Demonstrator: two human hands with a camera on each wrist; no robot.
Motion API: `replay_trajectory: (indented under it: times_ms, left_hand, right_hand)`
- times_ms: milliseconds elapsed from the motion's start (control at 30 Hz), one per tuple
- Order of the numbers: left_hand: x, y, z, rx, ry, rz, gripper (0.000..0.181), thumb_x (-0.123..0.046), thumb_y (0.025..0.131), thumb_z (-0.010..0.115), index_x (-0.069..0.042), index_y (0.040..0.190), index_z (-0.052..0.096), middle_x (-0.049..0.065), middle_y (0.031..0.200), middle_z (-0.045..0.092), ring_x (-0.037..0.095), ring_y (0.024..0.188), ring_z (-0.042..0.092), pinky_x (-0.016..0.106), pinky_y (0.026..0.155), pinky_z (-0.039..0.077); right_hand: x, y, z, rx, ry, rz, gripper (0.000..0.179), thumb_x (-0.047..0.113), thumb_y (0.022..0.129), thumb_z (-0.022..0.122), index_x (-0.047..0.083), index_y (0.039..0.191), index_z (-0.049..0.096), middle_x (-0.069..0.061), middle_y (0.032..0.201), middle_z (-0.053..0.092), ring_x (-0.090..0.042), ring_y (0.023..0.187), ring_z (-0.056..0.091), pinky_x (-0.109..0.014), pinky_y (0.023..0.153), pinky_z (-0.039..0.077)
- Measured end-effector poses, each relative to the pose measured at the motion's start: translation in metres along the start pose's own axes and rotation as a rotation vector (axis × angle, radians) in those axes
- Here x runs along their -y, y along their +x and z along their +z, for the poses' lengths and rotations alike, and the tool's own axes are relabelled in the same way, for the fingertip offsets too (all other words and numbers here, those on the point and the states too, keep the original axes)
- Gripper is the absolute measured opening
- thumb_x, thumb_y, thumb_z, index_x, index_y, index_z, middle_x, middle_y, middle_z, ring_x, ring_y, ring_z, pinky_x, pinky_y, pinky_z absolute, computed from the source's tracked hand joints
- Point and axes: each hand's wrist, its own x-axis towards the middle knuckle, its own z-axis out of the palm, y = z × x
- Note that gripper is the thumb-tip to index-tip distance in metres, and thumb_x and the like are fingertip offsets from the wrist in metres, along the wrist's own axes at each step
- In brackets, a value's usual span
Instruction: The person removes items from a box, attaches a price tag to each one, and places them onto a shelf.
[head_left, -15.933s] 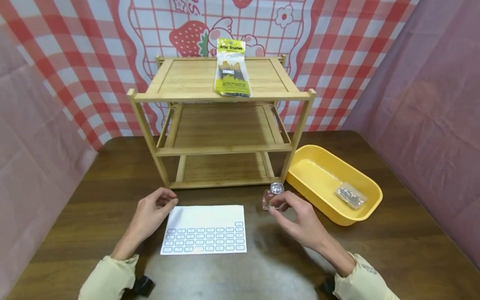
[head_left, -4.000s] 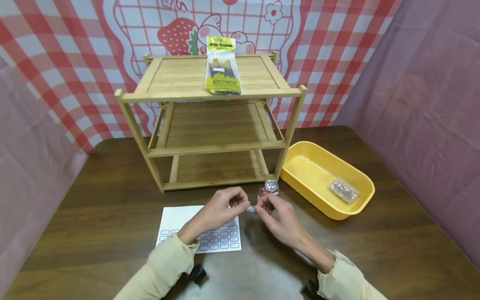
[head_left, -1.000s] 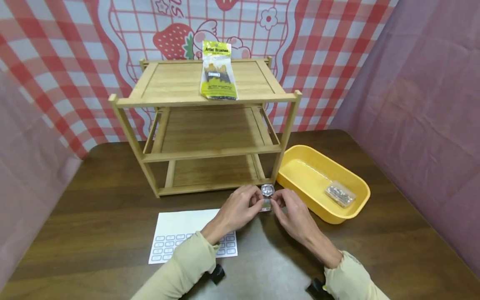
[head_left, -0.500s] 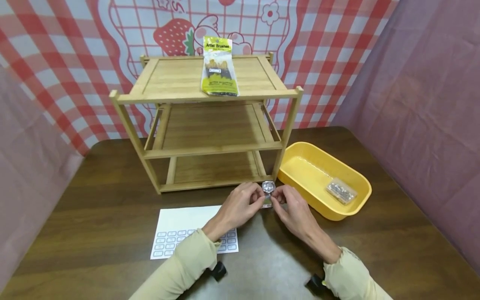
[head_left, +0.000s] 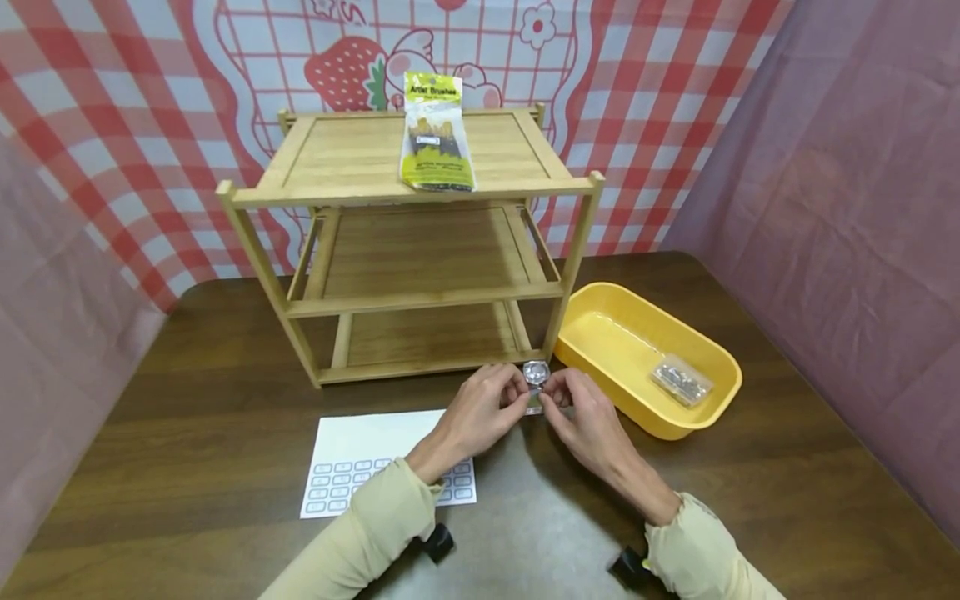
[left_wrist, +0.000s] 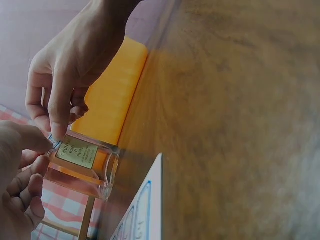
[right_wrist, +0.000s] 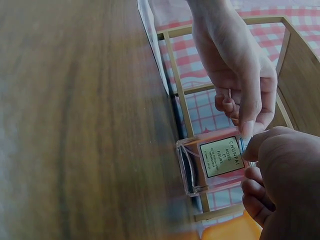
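Note:
An upright square glass perfume bottle [head_left: 534, 408] with a clear faceted cap [head_left: 536, 372] stands on the table by the rack's right front corner. Its pink front bears a printed panel [right_wrist: 221, 156]. My left hand [head_left: 483, 408] and right hand [head_left: 588, 412] meet at the bottle from either side. Between thumb and curled fingers, each pinches an end of a small blue-bordered sticker [right_wrist: 244, 145], held against the glass just above the printed panel. The thumbs hide most of this sticker. Under my left forearm lies a white sheet of stickers [head_left: 367, 433].
Behind my hands rises a three-tier wooden rack [head_left: 420, 302], a pack of artist brushes [head_left: 437, 171] on its top. To the right sits a yellow basin [head_left: 600, 333] holding a clear box of small metal pieces [head_left: 681, 381]. A checked cloth [head_left: 660, 108] hangs behind.
Earlier my left hand was beside the sheet and my right hand at the bottle. Both then pinched a sticker before the bottle and brought it against the glass. Over the last second they barely move.

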Motion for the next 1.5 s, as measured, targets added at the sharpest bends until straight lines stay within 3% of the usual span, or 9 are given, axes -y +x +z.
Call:
replay_trajectory:
  times_ms: [433,933,1100,1267,1500]
  left_hand:
    - [-0.001,0.002,-0.001,0.001,-0.036,-0.027,0.008,-0.003,0.09,0.072,-0.008,0.09,0.065,-0.002,0.079,0.063,0.013,0.075,0.059,0.023,0.063,0.049]
    - [0.001,0.001,-0.002,-0.003,-0.009,-0.073,0.02,-0.005,0.087,0.078,-0.01,0.086,0.059,-0.001,0.082,0.062,0.013,0.074,0.059,0.021,0.062,0.051]
    - [0.005,-0.001,-0.011,0.022,-0.014,-0.107,0.021,-0.008,0.087,0.08,-0.011,0.092,0.06,0.0,0.088,0.064,0.014,0.079,0.061,0.024,0.068,0.054]
    - [0.008,-0.001,-0.013,0.041,-0.033,-0.123,0.028,-0.012,0.088,0.082,-0.006,0.107,0.063,0.005,0.1,0.067,0.019,0.09,0.065,0.03,0.079,0.057]
    - [0.009,-0.001,-0.011,0.132,-0.105,-0.155,0.038,-0.015,0.093,0.078,-0.002,0.126,0.064,0.013,0.115,0.073,0.026,0.103,0.071,0.037,0.091,0.058]
  right_hand:
    - [0.001,0.0,0.0,0.015,-0.005,0.036,0.03,-0.008,0.08,0.082,0.002,0.098,0.06,-0.005,0.085,0.059,-0.015,0.076,0.057,-0.029,0.063,0.055]
    - [-0.002,-0.001,-0.002,0.02,-0.007,0.062,0.031,-0.007,0.08,0.082,0.001,0.1,0.06,-0.006,0.085,0.06,-0.016,0.075,0.057,-0.029,0.063,0.054]
    - [-0.004,-0.002,-0.003,0.025,0.019,0.095,0.035,-0.008,0.081,0.081,-0.002,0.107,0.057,-0.007,0.087,0.059,-0.017,0.075,0.057,-0.028,0.062,0.053]
    - [-0.008,-0.004,-0.003,0.03,0.044,0.157,0.046,-0.007,0.08,0.083,-0.005,0.117,0.055,-0.012,0.094,0.061,-0.021,0.08,0.058,-0.033,0.067,0.054]
    - [-0.015,-0.006,0.001,0.121,0.247,0.169,0.053,-0.013,0.084,0.079,-0.011,0.131,0.053,-0.022,0.114,0.061,-0.033,0.099,0.067,-0.042,0.086,0.06]
